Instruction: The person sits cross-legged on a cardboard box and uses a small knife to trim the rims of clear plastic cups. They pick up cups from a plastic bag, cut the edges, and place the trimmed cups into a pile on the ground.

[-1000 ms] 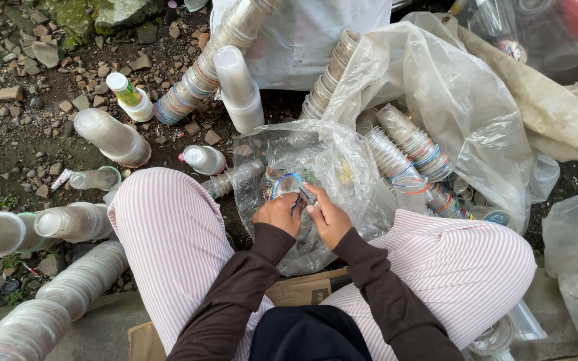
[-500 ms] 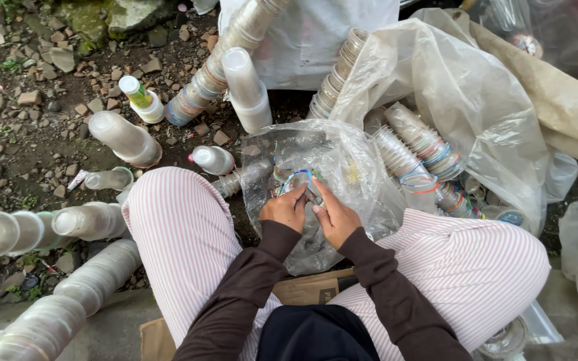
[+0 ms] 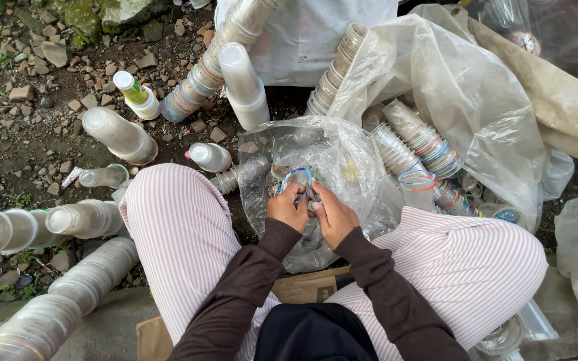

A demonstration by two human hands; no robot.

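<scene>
My left hand [image 3: 287, 208] and my right hand [image 3: 333, 216] meet over a crumpled clear plastic bag [image 3: 342, 160] between my knees. Together they grip a clear plastic cup [image 3: 299, 178] with a blue and coloured rim. A small dark tool [image 3: 311, 194] sits between the fingers; which hand holds it I cannot tell. Both arms wear dark brown sleeves, and my legs are in pink-striped trousers [image 3: 182, 234].
Stacks of clear cups lie on stony ground at left [image 3: 68, 294] and lean at the top [image 3: 202, 73]. More rimmed cup stacks [image 3: 416, 147] fill a large clear bag [image 3: 476, 100] at right. Small bottles [image 3: 135, 93] [image 3: 209, 157] lie near my left knee. Cardboard [image 3: 302, 287] is under me.
The view has shifted slightly. My hands stay together over the bag, working the cup's rim; the cup has turned a little between the fingers.
</scene>
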